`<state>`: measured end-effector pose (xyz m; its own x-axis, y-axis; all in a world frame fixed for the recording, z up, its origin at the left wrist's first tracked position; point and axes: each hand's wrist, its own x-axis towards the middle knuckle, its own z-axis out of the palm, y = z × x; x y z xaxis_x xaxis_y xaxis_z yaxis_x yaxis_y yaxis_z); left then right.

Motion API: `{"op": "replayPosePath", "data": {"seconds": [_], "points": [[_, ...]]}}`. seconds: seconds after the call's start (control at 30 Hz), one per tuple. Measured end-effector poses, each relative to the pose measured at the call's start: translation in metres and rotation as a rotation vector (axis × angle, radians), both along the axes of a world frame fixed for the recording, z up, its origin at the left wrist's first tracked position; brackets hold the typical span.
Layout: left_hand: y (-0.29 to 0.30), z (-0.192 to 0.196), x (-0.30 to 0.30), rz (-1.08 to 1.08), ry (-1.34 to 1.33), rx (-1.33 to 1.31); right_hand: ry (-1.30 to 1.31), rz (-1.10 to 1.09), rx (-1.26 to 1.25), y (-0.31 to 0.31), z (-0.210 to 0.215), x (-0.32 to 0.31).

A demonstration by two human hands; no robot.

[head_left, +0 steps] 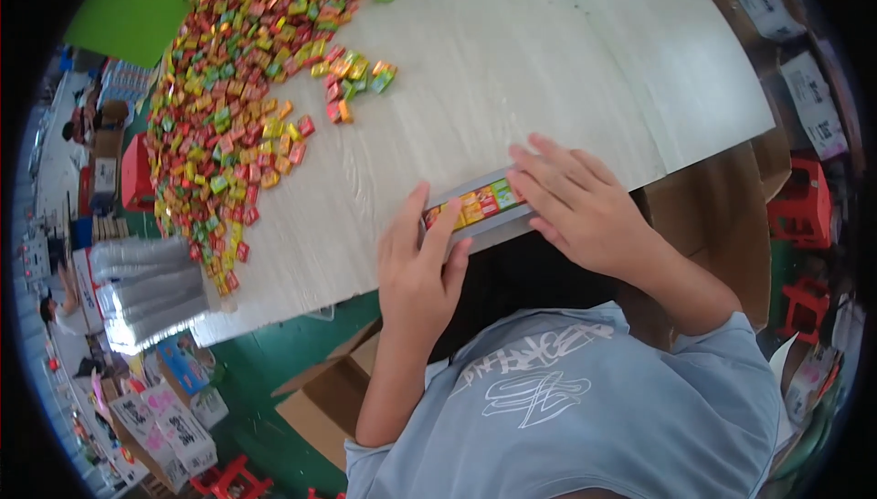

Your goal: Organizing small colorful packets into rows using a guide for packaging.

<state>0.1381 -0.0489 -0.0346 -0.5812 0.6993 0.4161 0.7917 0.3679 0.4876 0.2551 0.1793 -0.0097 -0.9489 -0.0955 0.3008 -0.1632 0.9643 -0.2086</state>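
Note:
A long, narrow grey tray [498,219] lies at the table's near edge, holding a row of small wrapped sweets [477,204] in red, orange, yellow and green. My left hand [416,266] grips its left end, one finger resting over the sweets and the thumb along the near side. Over the right end my right hand [585,207] reaches with fingers stretched and spread, the thumb near the close side. That hand covers the tray's right end, so any sweets there are hidden. Beyond, a big heap of the same sweets [247,106] spreads over the table's left part.
The pale table [438,106] has a curved far edge. A small cluster of sweets [352,79] sits apart from the heap. Stacked grey trays [151,284] stand at the left corner. Cardboard boxes [722,225] and red stools [799,202] are at the right.

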Motion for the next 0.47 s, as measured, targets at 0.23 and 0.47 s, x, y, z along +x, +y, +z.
{"op": "replayPosePath", "data": {"seconds": [0.23, 0.47], "points": [[-0.001, 0.013, -0.012, -0.112, -0.234, -0.023, -0.015, 0.049, -0.253, 0.014, 0.003, -0.007], [-0.003, 0.006, -0.018, -0.102, -0.355, 0.044, -0.313, 0.177, -0.366, 0.031, 0.022, -0.028]]}}
